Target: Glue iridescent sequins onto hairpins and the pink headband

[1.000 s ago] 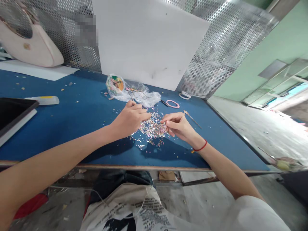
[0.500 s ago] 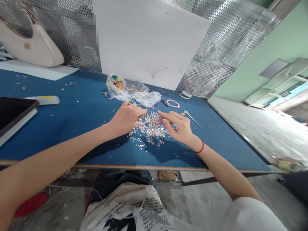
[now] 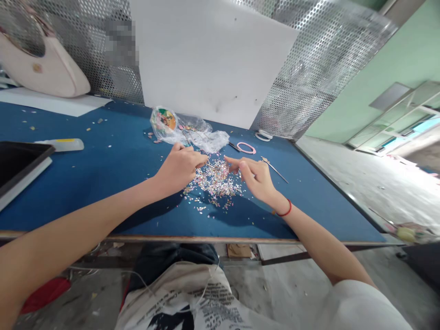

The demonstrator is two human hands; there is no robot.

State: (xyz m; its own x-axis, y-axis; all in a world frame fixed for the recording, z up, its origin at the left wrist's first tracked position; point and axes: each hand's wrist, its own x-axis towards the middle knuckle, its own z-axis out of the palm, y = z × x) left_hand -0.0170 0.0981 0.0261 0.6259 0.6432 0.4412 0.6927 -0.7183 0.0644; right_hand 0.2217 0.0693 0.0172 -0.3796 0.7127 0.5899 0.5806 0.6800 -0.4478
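Note:
My left hand point(image 3: 180, 168) is closed in a pinch above the left side of a heap of shiny sequins point(image 3: 220, 183). A thin metal stick point(image 3: 211, 165) pokes out from its fingertips over the heap. My right hand point(image 3: 252, 176), with a red string bracelet point(image 3: 284, 208) at the wrist, hovers at the heap's right side. Its index finger points left, the thumb stands apart and the other fingers bend inward; nothing shows in its grasp. Right of this hand lies a hairpin-like metal stick point(image 3: 276, 170) with a small gold ornament at one end.
Behind the sequins lie a crumpled clear plastic bag point(image 3: 206, 137) and pink-handled scissors point(image 3: 246, 147). A white ring-shaped object point(image 3: 263, 135) is near the back edge. On the left are a dark tablet-like object point(image 3: 20, 162), a translucent bottle point(image 3: 65, 145) and a cream handbag point(image 3: 51, 68).
My right thumb has risen toward the index finger, and the hand's fingers have bent a little more. The left hand keeps its pinch at nearly the same spot.

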